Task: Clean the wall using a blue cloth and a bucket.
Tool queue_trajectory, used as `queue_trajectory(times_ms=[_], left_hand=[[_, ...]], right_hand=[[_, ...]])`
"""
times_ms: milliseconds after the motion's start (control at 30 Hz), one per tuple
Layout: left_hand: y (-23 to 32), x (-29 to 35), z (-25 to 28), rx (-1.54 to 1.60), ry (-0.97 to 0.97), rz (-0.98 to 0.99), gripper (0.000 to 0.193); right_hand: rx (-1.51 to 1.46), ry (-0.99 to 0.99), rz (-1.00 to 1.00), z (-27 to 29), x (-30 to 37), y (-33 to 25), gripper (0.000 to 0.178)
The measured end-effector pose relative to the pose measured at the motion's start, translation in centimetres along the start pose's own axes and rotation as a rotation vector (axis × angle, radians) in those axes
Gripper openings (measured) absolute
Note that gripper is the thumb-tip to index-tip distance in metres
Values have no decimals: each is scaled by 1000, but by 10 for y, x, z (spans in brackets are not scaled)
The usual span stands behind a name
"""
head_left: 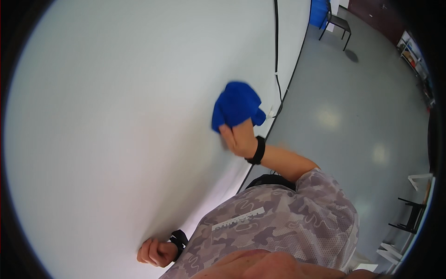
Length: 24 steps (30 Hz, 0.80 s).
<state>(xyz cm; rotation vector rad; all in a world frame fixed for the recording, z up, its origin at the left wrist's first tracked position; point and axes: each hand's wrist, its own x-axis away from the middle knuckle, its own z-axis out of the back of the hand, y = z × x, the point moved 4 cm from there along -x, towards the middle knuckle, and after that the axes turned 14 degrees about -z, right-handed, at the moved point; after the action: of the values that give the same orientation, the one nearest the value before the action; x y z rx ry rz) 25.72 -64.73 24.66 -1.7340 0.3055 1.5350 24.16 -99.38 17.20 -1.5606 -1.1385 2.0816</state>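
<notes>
Workroom with shelving, grey floor

Blue cloth, grey-mauve camouflage shirt, black wristbands, grey floor

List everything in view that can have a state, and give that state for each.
Blue cloth: bunched, held
Right hand: closed on the cloth, fingers mostly hidden
Left hand: fingers curled, nothing visibly held
Right wristband: fastened round the wrist
Black cable: straight above, bent below; whether plugged in, can't tell
Far chair: upright, unoccupied
</notes>
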Motion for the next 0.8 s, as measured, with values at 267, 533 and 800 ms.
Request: queue_trajectory(times_ms=[267,533,800], left_hand=[[-4,9,4,29,2,-12,15],[-2,4,1,35,-16,-18,14],[-3,4,2,35,25,-6,13]], right_hand=[[135,-103,64,10,-19,-4,44],[25,-45,-9,-4,18,-3,46],[183,-201,108,-1,10,6,50]])
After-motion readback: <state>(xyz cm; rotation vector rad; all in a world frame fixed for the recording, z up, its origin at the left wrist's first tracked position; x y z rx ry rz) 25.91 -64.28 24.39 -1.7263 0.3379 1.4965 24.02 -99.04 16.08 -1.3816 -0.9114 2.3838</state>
